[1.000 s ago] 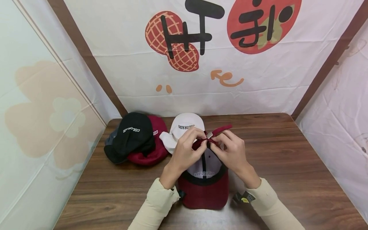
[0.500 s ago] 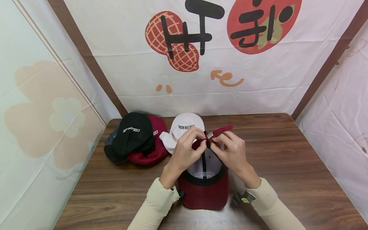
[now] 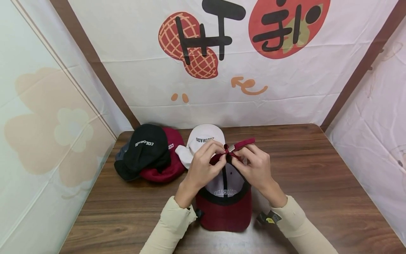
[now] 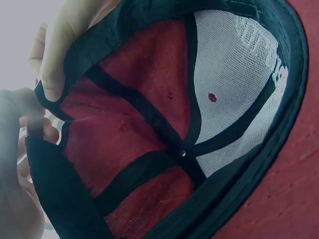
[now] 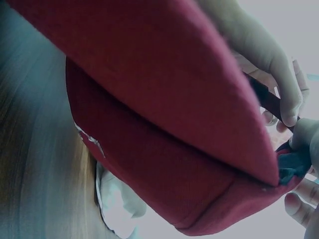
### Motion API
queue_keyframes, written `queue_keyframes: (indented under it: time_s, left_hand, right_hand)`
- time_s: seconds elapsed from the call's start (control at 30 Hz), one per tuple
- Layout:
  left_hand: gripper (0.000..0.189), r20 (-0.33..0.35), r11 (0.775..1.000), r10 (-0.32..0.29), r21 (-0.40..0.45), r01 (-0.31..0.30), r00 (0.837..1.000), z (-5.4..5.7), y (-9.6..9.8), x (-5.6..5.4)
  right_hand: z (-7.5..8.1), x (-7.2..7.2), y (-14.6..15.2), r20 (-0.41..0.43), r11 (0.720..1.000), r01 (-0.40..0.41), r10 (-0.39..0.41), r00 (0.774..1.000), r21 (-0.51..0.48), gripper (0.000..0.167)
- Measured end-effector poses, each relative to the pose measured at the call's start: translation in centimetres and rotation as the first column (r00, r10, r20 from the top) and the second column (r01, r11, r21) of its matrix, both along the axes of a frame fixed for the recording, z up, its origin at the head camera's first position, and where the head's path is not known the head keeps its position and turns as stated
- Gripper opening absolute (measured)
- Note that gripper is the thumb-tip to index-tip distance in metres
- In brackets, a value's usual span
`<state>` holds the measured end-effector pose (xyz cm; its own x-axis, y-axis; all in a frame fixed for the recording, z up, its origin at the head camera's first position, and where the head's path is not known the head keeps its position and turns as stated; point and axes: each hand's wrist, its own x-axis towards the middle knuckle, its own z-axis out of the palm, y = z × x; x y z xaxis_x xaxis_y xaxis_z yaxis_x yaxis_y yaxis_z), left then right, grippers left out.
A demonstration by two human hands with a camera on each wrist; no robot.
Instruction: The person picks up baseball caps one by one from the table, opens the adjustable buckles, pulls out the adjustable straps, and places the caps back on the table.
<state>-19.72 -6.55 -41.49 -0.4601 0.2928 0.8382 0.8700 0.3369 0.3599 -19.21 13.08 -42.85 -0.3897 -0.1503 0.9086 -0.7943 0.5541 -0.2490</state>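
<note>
A dark red cap [image 3: 225, 217] stands with its inside facing up and its brim towards me. In the left wrist view, its inside shows red panels [image 4: 119, 129], white mesh [image 4: 229, 74] and a dark sweatband. Between the fingers of my left hand [image 3: 201, 165] is the left side of the cap's rear strap. My right hand [image 3: 257, 167] pinches the strap just right of a small metal buckle [image 3: 231, 148]. The red strap end [image 3: 245, 142] sticks out past the buckle, up and to the right. In the right wrist view the red brim [image 5: 174, 84] covers much of the scene.
Behind my left hand lies a white cap [image 3: 203, 135]. At the back left, a black cap [image 3: 147, 144] overlaps another red cap [image 3: 172, 155], with a bluish one [image 3: 122, 153] partly hidden. The wooden table [image 3: 317, 183] ends at a printed cloth wall [image 3: 285, 102].
The head view has shifted very slightly. Both hands keep their hold on the strap, and the cap stays where it was.
</note>
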Motion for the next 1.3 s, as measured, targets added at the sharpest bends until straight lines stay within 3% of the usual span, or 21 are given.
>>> queue_keyframes:
  time_s: [0.53, 0.77, 1.0, 1.3]
  left_hand:
    - [0.013, 0.021, 0.999, 0.045, 0.028, -0.046, 0.999, 0.0, -1.0, 0.1]
    - [0.014, 0.028, 0.999, 0.040, 0.033, -0.041, 0.999, 0.1, -1.2, 0.1]
    - [0.015, 0.046, 0.999, 0.041, 0.033, -0.043, 0.998, 0.0, -1.1, 0.1]
    - [0.015, 0.055, 1.000, 0.022, 0.010, -0.023, 0.998, 0.1, -0.1, 0.0]
  right_hand:
    - [0.4, -0.2, 0.6, 0.043, 0.996, -0.020, 0.024, 0.999, -0.088, 0.012]
    - [0.4, -0.2, 0.8, 0.058, 0.997, -0.030, 0.034, 0.998, -0.077, 0.013]
    - [0.4, -0.2, 0.8, 0.078, 0.997, -0.049, 0.054, 0.996, -0.063, 0.026]
    - [0.6, -0.2, 0.7, 0.109, 0.994, -0.087, 0.093, 0.990, -0.059, 0.020]
